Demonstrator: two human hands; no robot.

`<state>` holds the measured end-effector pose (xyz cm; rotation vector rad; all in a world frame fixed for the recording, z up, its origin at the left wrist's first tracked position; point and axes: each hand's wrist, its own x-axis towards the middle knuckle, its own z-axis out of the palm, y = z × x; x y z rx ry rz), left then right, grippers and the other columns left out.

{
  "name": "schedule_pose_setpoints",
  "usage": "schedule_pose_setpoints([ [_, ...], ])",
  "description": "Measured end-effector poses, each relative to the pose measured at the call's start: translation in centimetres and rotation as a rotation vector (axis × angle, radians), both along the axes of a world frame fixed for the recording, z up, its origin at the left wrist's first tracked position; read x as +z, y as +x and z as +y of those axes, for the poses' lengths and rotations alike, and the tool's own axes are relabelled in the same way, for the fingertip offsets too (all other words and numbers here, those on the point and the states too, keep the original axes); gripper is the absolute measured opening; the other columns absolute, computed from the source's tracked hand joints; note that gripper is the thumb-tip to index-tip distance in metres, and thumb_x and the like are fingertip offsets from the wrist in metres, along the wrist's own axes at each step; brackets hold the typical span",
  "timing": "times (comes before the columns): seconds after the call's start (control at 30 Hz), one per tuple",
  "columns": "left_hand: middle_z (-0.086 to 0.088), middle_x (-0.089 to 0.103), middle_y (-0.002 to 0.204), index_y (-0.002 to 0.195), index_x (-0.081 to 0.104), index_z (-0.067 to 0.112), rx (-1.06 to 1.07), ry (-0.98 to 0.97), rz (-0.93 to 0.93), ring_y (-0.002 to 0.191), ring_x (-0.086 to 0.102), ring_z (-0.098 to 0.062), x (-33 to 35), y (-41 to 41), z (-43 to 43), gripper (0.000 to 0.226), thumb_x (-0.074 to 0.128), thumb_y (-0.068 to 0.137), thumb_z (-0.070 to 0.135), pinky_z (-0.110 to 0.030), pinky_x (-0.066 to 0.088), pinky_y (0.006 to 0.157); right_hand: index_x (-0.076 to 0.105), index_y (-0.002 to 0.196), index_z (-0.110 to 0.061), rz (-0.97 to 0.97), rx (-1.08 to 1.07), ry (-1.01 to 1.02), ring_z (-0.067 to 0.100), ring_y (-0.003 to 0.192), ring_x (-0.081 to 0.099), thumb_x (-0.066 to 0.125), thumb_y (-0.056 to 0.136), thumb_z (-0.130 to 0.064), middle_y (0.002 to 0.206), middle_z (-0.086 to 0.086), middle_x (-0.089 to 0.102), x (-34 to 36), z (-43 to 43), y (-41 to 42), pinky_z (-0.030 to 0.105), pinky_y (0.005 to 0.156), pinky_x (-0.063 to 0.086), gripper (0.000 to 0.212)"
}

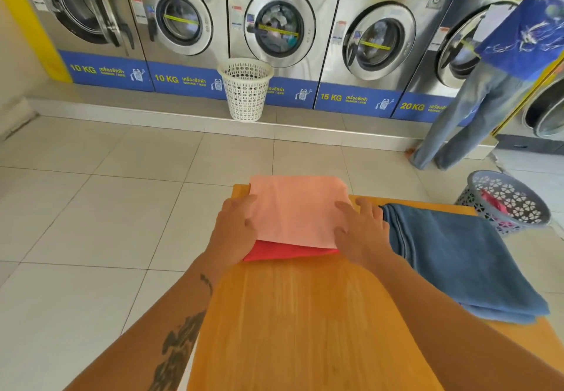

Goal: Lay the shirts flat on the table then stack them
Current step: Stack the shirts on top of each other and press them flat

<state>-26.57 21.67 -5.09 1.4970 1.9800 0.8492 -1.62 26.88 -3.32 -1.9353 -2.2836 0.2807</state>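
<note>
A folded pale pink shirt [297,210] lies on top of a folded red shirt [287,251] at the far left end of the orange wooden table [293,323]. Only the red shirt's near edge shows beneath it. My left hand [233,232] rests against the stack's left side, fingers on the pink shirt's edge. On the stack's right side my right hand [358,229] lies flat, fingers spread over the pink shirt's corner. A folded blue shirt [457,259] lies to the right on the table, apart from the stack.
A grey laundry basket [506,200] with red cloth inside stands on the floor beyond the table's right corner. A white basket [245,88] stands by the row of washing machines. A person in a blue top and jeans [476,106] stands at the far right.
</note>
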Motion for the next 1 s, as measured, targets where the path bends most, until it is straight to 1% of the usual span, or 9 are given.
schedule_pose_setpoints([
  [0.13, 0.0, 0.048, 0.136, 0.141, 0.045, 0.031, 0.049, 0.05, -0.086, 0.12, 0.053, -0.019, 1.7, 0.2, -5.9, 0.05, 0.041, 0.097, 0.007, -0.036, 0.049, 0.098, 0.035, 0.142, -0.039, 0.138, 0.055, -0.04, 0.033, 0.135, 0.023, 0.05, 0.089, -0.035, 0.149, 0.006, 0.03, 0.5, -4.9, 0.6, 0.052, 0.107, 0.028, 0.055],
  [0.27, 0.013, 0.049, 0.127, 0.135, 0.049, 0.039, 0.095, 0.042, -0.144, 0.104, 0.052, -0.002, 1.8, 1.6, -12.8, 0.049, 0.046, 0.096, 0.008, -0.009, 0.043, 0.073, 0.038, 0.142, -0.035, 0.41, 0.135, -0.141, 0.024, 0.135, 0.031, 0.054, 0.091, -0.026, 0.146, 0.004, 0.037, 0.2, -10.4, 1.8, 0.041, 0.108, 0.032, 0.054],
  [0.37, 0.013, 0.052, 0.122, 0.129, 0.054, 0.04, 0.186, 0.021, -0.187, 0.101, 0.055, -0.002, 1.3, 2.6, -18.1, 0.045, 0.049, 0.096, 0.01, -0.012, 0.049, 0.057, 0.04, 0.14, -0.038, 0.557, 0.152, -0.241, 0.0, 0.108, 0.046, 0.054, 0.094, -0.028, 0.14, -0.005, 0.038, -0.6, -14.7, 2.7, 0.017, 0.084, 0.04, 0.05],
  [0.43, 0.013, 0.054, 0.117, 0.121, 0.057, 0.044, 0.268, 0.011, -0.218, 0.099, 0.057, -0.003, 0.8, 3.0, -21.5, 0.044, 0.051, 0.093, 0.011, -0.015, 0.049, 0.056, 0.04, 0.138, -0.041, 0.603, 0.139, -0.333, -0.004, 0.082, 0.051, 0.053, 0.095, -0.03, 0.133, -0.008, 0.038, -1.2, -17.4, 3.1, 0.01, 0.061, 0.043, 0.046],
  [0.57, 0.009, 0.053, 0.118, 0.117, 0.056, 0.048, 0.293, -0.048, -0.151, 0.098, 0.055, -0.001, -1.2, 4.5, -28.5, 0.042, 0.055, 0.089, 0.018, -0.009, 0.041, 0.069, 0.043, 0.137, -0.036, 0.612, 0.149, -0.475, 0.014, 0.099, 0.056, 0.052, 0.095, -0.026, 0.131, 0.002, 0.044, -2.2, -21.7, 4.0, 0.029, 0.073, 0.05, 0.044],
  [0.73, 0.002, 0.05, 0.131, 0.127, 0.059, 0.04, 0.254, -0.176, -0.029, 0.111, 0.048, -0.005, -3.2, 5.5, -33.2, 0.043, 0.056, 0.087, 0.024, -0.016, 0.032, 0.095, 0.043, 0.138, -0.031, 0.624, 0.152, -0.67, 0.016, 0.081, 0.061, 0.052, 0.094, -0.028, 0.111, 0.001, 0.056, -2.2, -25.5, 5.3, 0.03, 0.065, 0.048, 0.045],
  [0.83, 0.001, 0.043, 0.134, 0.13, 0.057, 0.04, 0.291, -0.177, -0.049, 0.093, 0.049, 0.005, -3.9, 6.2, -34.7, 0.045, 0.056, 0.088, 0.025, -0.003, 0.029, 0.079, 0.039, 0.141, -0.03, 0.661, 0.118, -0.784, 0.023, 0.081, 0.062, 0.053, 0.094, -0.03, 0.106, 0.006, 0.059, -2.3, -27.1, 5.8, 0.038, 0.07, 0.049, 0.049],
  [0.9, 0.0, 0.04, 0.135, 0.132, 0.055, 0.042, 0.306, -0.186, -0.037, 0.091, 0.048, 0.001, -4.3, 6.6, -35.2, 0.047, 0.057, 0.088, 0.027, -0.009, 0.032, 0.079, 0.032, 0.145, -0.032, 0.674, 0.121, -0.844, 0.022, 0.084, 0.06, 0.054, 0.094, -0.032, 0.115, 0.004, 0.058, -2.5, -28.1, 6.1, 0.037, 0.07, 0.046, 0.055],
  [1.0, -0.001, 0.039, 0.134, 0.135, 0.05, 0.046, 0.307, -0.234, 0.005, 0.101, 0.049, -0.014, -4.5, 6.7, -35.5, 0.05, 0.056, 0.087, 0.032, -0.025, 0.038, 0.087, 0.022, 0.148, -0.04, 0.713, 0.158, -0.902, 0.021, 0.113, 0.057, 0.059, 0.091, -0.033, 0.135, -0.002, 0.052, -2.7, -29.1, 6.5, 0.041, 0.091, 0.05, 0.068],
])
